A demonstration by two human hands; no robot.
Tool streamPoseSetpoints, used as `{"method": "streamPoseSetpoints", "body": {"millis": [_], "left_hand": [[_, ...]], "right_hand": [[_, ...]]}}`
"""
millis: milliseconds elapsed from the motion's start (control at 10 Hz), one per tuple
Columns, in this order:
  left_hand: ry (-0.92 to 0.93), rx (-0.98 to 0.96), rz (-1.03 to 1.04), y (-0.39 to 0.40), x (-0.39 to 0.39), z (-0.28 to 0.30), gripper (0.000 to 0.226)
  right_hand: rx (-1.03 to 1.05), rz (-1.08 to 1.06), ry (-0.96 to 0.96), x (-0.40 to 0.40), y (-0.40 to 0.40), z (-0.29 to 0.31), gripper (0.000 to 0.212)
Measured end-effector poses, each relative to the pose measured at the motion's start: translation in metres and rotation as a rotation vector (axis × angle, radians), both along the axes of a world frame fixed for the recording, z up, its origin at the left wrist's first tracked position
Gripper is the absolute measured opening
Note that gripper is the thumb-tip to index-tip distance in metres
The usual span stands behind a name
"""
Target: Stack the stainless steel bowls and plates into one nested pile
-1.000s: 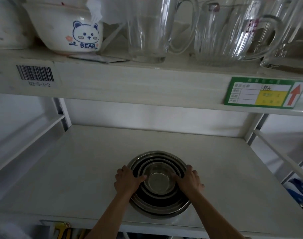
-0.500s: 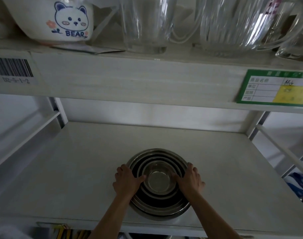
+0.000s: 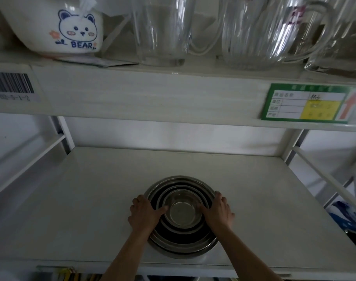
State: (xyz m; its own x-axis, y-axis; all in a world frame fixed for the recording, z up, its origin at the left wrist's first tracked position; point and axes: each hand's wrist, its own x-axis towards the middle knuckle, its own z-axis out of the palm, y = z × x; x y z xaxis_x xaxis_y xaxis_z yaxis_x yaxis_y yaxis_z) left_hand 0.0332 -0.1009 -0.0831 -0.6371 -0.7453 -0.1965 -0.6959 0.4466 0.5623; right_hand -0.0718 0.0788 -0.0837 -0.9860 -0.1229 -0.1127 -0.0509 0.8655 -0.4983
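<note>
Grip state: both hands hold the pile of steel bowls (image 3: 182,214) from opposite sides. Left hand (image 3: 144,215) clasps the left rim, thumb hooked over the inner rings and fingers curled down the outer wall. Between the hands, the smallest bowl (image 3: 182,212) sits nested in the centre, ringed by larger bowls and plates; the pile rests on the lower shelf (image 3: 71,199), near its front edge. Right hand (image 3: 219,213) mirrors the left, thumb inside the rim, fingers outside.

Judged status: nesting appears complete; only seating or shifting remains.

Hazards:
- Uneven pull from one hand could tilt the pile, letting inner bowls slide and jam off-centre.
- Drawing the pile toward the person risks tipping it off the shelf edge.
- Lifting high risks striking the upper shelf (image 3: 152,94), which carries a bear-print bowl (image 3: 61,31) and glass jugs (image 3: 163,31).
</note>
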Motion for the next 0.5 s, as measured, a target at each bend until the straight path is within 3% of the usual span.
{"method": "streamPoseSetpoints", "body": {"millis": [200, 300, 400, 500], "left_hand": [[0.085, -0.016, 0.026, 0.003, 0.004, -0.001, 0.103], [0.211, 0.179, 0.119, -0.004, 0.003, 0.001, 0.093], [0.284, 0.220, 0.190, -0.015, 0.004, 0.007, 0.081], [0.343, 0.120, 0.163, -0.024, -0.001, 0.026, 0.069]], "right_hand": [[-0.070, -0.009, -0.026, 0.002, 0.002, 0.004, 0.083], [-0.118, -0.032, -0.084, -0.001, 0.002, 0.006, 0.086], [-0.171, -0.079, -0.107, -0.004, 0.005, 0.013, 0.081], [-0.194, -0.078, -0.013, -0.009, 0.005, 0.029, 0.072]]}}
